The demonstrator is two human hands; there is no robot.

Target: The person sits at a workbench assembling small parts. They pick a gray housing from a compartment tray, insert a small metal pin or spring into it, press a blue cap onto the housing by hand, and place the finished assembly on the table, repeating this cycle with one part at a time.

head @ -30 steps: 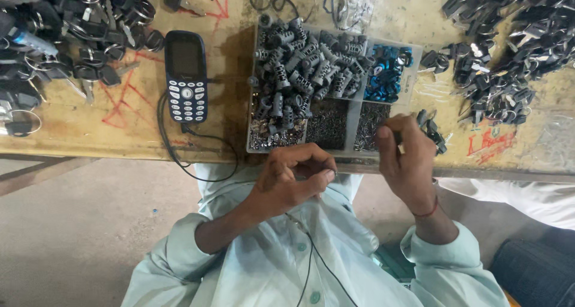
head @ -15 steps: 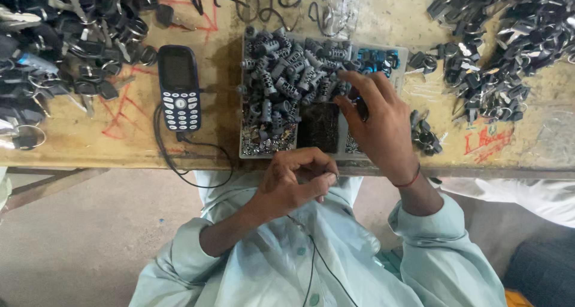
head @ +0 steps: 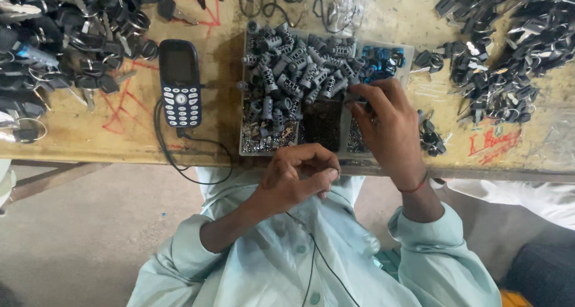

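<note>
Pale mint button shirt [head: 269, 265], sleeves pushed up; thin red thread band [head: 413, 187] on right wrist

Left hand [head: 297, 178]: I keep it curled near my chest, fingertips pinched together, forearm bent across.
Right hand [head: 389, 124]: I hold it stretched forward, fingers pointing down, wrist straight.

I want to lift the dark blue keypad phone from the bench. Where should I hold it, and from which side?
Hold the phone by its two long edges at mid-body, coming from above. It lies flat, screen up. Its cable leaves the end nearest the person, and the key pile crowds the left side.
</note>
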